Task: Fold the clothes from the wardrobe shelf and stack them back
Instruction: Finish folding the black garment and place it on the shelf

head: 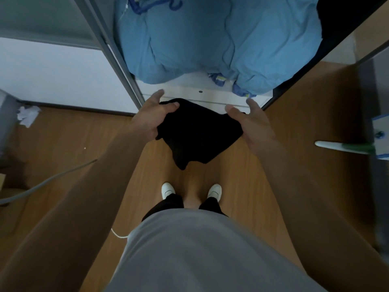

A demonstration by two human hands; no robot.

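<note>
I am holding a folded black cloth garment (195, 131): left grip (155, 116) curling on one edge, right grip (250, 123) supporting, fingers straighter. Its loose lower corner, drooping below both grips, risks unfolding.

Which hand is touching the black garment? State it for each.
Touching, both. The head view shows the left hand with fingers curled over the black garment edge, and the right hand pressed against its opposite edge.
</note>
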